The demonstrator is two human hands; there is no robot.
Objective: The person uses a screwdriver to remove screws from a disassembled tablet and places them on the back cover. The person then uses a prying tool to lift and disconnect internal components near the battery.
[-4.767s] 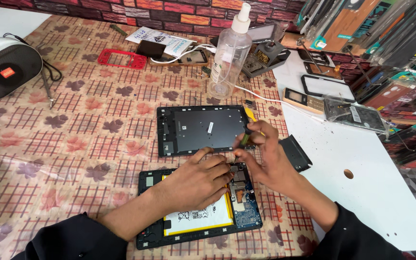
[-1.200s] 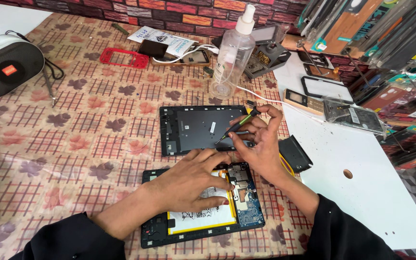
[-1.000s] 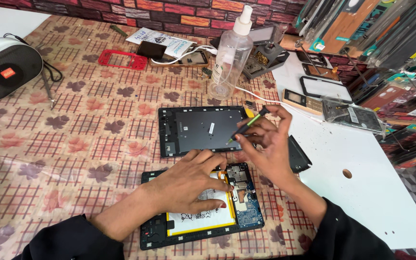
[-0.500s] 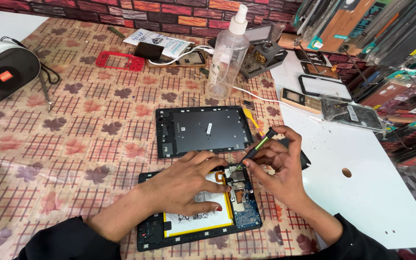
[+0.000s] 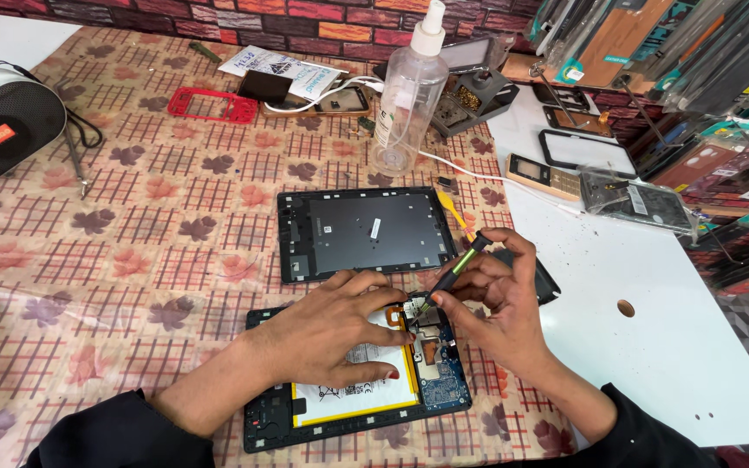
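Observation:
An opened tablet [image 5: 357, 407] lies near the front edge, its white battery and blue circuit board exposed. My left hand [image 5: 331, 334] rests flat on the battery, fingers spread. My right hand [image 5: 496, 299] grips a slim dark screwdriver [image 5: 457, 270] with a green band, its tip down on the board by the tablet's top right corner. The tablet's dark back cover [image 5: 366, 232] lies just beyond, inner side up.
A clear spray bottle [image 5: 409, 95] stands behind the cover. A round black-and-white speaker [image 5: 6, 126] sits far left. A red phone frame [image 5: 214, 104], loose phones, a yellow pry tool [image 5: 452, 208] and a white board [image 5: 652, 321] with a hole lie around.
My right hand came back from over the back cover down to the tablet's top right corner with the screwdriver. My left hand stayed on the battery.

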